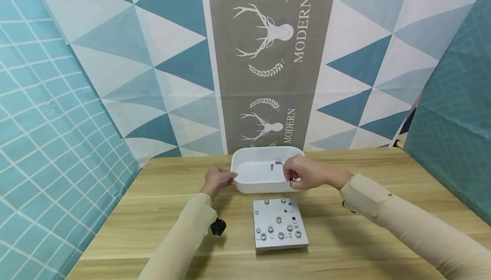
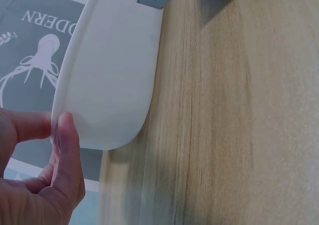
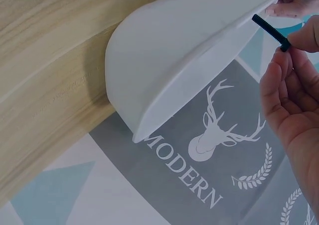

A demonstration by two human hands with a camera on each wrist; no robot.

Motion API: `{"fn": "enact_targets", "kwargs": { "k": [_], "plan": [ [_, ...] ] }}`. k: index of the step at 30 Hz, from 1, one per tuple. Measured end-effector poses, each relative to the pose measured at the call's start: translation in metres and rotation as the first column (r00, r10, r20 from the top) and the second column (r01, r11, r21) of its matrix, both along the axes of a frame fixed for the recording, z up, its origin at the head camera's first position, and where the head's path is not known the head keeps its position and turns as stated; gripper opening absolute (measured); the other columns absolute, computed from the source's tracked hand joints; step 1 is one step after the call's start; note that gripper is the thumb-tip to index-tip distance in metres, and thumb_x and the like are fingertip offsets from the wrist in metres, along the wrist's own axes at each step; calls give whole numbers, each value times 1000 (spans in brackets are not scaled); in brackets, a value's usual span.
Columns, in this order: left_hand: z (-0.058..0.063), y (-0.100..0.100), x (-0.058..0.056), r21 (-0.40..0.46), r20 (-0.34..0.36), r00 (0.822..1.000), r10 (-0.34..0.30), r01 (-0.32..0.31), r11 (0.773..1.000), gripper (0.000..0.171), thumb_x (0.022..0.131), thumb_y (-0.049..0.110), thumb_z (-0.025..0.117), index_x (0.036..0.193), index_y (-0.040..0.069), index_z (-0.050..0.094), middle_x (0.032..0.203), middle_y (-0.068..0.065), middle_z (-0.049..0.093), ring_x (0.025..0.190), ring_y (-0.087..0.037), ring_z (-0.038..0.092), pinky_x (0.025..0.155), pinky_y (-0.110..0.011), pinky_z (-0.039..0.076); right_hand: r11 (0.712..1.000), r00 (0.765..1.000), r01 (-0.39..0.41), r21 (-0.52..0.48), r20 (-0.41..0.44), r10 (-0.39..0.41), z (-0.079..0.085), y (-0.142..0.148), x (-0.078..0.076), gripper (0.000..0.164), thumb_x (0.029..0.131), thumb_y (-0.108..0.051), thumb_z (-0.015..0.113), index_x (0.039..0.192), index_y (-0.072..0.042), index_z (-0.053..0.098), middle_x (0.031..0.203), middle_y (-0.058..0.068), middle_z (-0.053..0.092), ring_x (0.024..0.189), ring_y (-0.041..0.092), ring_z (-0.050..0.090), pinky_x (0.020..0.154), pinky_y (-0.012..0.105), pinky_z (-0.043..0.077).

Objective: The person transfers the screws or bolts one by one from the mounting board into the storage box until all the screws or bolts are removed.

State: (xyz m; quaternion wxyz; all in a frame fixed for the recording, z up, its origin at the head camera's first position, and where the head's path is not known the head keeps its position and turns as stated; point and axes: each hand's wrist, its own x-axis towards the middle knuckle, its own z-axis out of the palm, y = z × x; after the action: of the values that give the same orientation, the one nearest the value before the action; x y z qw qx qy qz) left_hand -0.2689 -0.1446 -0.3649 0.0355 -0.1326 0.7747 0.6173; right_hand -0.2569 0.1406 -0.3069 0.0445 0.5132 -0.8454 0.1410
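Observation:
A white plastic tray (image 1: pixel 264 187) stands towards the back of the wooden table. My left hand (image 1: pixel 217 178) pinches its left rim, thumb on one side and fingers on the other, as the left wrist view shows. Over the tray's right front corner, my right hand (image 1: pixel 304 171) holds a dark threaded screw (image 3: pixel 270 32) by its head between thumb and fingertips. The screw's shank sticks out from the fingers. Two small screws (image 1: pixel 272 167) lie on the tray floor. In front of the tray sits a silver metal block (image 1: pixel 264 216) with several socket-head screws and holes in its top.
Light wooden tabletop (image 1: pixel 161 212) spreads around the block and tray. A patterned cloth (image 1: pixel 268 79) hangs right behind the table's back edge, with blue cloths on the left and right. A black wrist-worn piece (image 1: pixel 218 226) juts from the left sleeve beside the block.

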Motion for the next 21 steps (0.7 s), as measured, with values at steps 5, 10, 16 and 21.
{"fn": "enact_targets", "kwargs": {
  "k": [5,10,16,21],
  "plan": [
    [1,0,0,-7,-3,1000,1,-1,1000,25,82,2,71,101,-11,63,74,-6,59,52,-5,59,70,-27,64,1000,1000,3,6,-19,-2,1,-1,-5,12,72,3,63,73,-9,60,66,-1,54,59,0,41,50,11,38],
    [0,0,0,-4,-3,1000,6,-6,1000,23,82,2,71,99,-11,64,73,-5,59,51,-5,59,67,-25,64,1000,1000,15,10,-19,-15,4,-4,-9,11,72,2,63,72,-9,61,65,0,56,59,2,43,50,11,38],
    [-1,1,0,12,-10,1000,14,-14,1000,23,82,1,71,101,-11,64,76,-6,58,52,-4,59,59,-19,61,999,999,40,19,-28,-39,6,-4,-16,8,71,1,63,72,-7,62,66,-1,57,58,1,43,50,12,40],
    [-2,1,-1,6,-1,1000,16,-16,1000,24,82,2,71,102,-11,65,77,-6,59,53,-5,60,59,-18,60,998,997,61,22,-38,-60,6,-3,-22,6,73,-2,65,73,-7,62,66,-1,57,58,0,44,50,12,41]
  ]
}}
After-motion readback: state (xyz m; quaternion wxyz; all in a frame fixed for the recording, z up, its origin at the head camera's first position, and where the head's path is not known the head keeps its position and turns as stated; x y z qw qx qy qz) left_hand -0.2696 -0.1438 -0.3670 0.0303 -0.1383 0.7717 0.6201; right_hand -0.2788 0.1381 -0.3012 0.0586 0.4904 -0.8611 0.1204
